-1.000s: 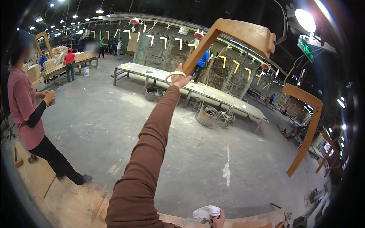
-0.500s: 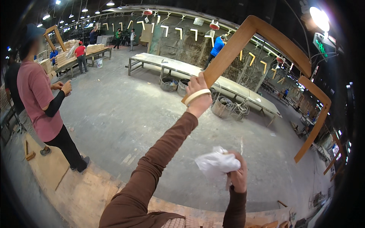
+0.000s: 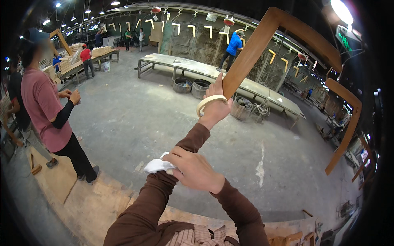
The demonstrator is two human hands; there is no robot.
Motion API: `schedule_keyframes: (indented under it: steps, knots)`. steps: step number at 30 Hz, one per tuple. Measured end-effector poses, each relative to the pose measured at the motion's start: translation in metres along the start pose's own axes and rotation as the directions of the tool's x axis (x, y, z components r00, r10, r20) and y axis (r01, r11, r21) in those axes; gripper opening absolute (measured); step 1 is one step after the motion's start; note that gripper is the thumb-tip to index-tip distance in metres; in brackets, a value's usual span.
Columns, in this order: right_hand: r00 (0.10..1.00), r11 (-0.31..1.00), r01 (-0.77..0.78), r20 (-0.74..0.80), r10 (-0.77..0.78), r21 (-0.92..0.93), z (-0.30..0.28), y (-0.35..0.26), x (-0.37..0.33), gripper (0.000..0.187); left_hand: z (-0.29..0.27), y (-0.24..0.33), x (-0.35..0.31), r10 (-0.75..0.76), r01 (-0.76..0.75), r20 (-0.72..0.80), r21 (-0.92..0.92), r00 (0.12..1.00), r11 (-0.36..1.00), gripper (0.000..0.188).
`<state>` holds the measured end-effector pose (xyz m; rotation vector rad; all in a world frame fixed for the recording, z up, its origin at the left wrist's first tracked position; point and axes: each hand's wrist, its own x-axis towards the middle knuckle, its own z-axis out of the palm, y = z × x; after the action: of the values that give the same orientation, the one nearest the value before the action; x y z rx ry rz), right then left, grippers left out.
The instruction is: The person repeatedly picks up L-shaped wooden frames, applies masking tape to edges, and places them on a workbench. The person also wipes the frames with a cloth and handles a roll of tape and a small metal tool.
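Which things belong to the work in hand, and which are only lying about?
Seem to belong:
brown wooden frame, at left hand
white cloth, in right hand

Seemingly just around:
long table
round tubs near it
wooden block, lower left

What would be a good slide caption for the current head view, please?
Left hand holding a bent wooden frame, right hand holding a white cloth over the brown left sleeve.

The 2 arms overlap in view: left arm stretched forward, left hand raised, fingers directed upward; right arm angled inward, right hand curled over the left.
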<state>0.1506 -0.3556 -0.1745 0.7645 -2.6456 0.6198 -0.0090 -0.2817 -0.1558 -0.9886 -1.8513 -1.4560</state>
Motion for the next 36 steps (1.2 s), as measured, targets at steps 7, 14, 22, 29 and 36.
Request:
schedule_keyframes:
  steps: [7, 14, 22, 29, 36]
  knots:
    - [0.964, 0.998, 0.045, -0.265, -0.030, 0.049, 0.001, 0.011, -0.031, 0.018, 0.011, -0.006, 0.000, -0.016, 0.016, 0.028, 0.009, 0.999, 1.000, 0.082]
    - [0.795, 0.844, -0.298, -0.374, 0.478, 0.446, -0.040, 0.028, -0.135, 0.011, -0.010, -0.037, 0.019, -0.009, 0.052, 0.088, -0.496, 0.996, 0.867, 0.073]
    - [0.900, 0.829, -0.317, -0.129, 0.416, 0.460, -0.001, 0.061, -0.175, 0.019, -0.052, -0.010, -0.016, -0.015, 0.203, 0.208, -0.929, 0.978, 0.309, 0.063]
    - [0.680, 0.787, -0.300, -0.458, 0.573, 0.539, -0.012, 0.061, -0.147, 0.021, -0.031, 0.025, -0.083, 0.232, 0.694, 0.676, -0.566, 0.700, -0.445, 0.079]
    - [0.671, 0.905, -0.286, -0.608, 0.423, 0.314, 0.000, 0.058, -0.139, 0.025, -0.016, 0.036, -0.113, 0.215, 0.593, 0.734, -0.302, 0.644, -0.747, 0.084]
